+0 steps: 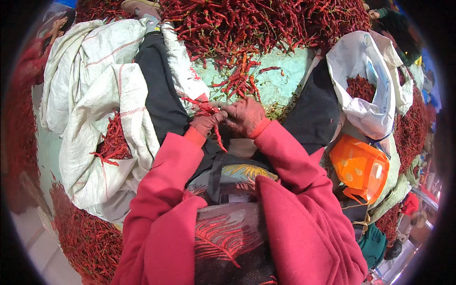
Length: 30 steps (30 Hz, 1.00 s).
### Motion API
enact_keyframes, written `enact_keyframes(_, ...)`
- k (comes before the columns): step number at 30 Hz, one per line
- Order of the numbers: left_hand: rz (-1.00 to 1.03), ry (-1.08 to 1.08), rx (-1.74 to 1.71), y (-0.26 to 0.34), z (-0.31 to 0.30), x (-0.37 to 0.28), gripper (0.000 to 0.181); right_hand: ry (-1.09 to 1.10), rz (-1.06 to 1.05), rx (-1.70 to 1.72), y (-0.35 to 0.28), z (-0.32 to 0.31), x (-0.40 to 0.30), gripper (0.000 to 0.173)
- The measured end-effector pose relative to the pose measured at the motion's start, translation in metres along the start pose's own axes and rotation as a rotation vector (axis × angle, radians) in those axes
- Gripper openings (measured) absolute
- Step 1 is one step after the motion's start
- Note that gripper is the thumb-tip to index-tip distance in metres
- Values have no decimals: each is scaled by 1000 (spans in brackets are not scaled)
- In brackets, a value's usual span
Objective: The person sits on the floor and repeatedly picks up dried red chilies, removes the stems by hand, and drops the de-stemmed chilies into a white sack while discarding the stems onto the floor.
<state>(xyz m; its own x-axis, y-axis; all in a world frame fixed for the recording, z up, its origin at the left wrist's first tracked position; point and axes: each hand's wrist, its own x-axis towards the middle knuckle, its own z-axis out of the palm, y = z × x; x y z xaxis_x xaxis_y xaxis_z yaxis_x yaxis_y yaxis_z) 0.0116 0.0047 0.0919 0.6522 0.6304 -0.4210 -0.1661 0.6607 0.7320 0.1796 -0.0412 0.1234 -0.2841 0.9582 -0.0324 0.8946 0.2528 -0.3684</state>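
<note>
My left hand [208,123] is closed around several dried red chillies [205,107], whose ends stick out above it and one of which hangs down below. Close against it on the right is my right hand [245,115], its fingers bent near the same chillies; whether it pinches one is hidden. Both hands look gloved or stained dark red. Just beyond them a small cluster of loose red chillies [244,76] lies on a pale green sheet [285,64], below a large heap of chillies [249,21].
White woven sacks [92,89] stand at the left, one open with chillies inside. At the right are a white bag [363,46] holding chillies and an orange bag [359,167]. Another chilli heap [87,235] lies lower left. Other people sit at the upper left and upper right edges.
</note>
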Motion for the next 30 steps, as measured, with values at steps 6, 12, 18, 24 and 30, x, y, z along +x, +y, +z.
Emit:
enact_keyframes(6, -88, 110, -40, -1, -26, 1, 35, 16, 143, 465, 8, -5, -18, 30)
enact_keyframes(12, -125, 122, -89, 1, -27, -3, 44, -47, 270, 725, 5, 3, -26, 27)
enact_keyframes(18, -145, 128, -80, 4, -26, -4, 42, -144, 344, 862, 17, 22, -27, 26)
enact_keyframes(24, -4, 132, 433, 7, -5, 2, 20, -113, 607, 839, 28, 30, -25, 22)
enact_keyframes(30, 217, -269, 490, -6, 18, -2, 18, 63, 685, 1028, 53, 61, -27, 21)
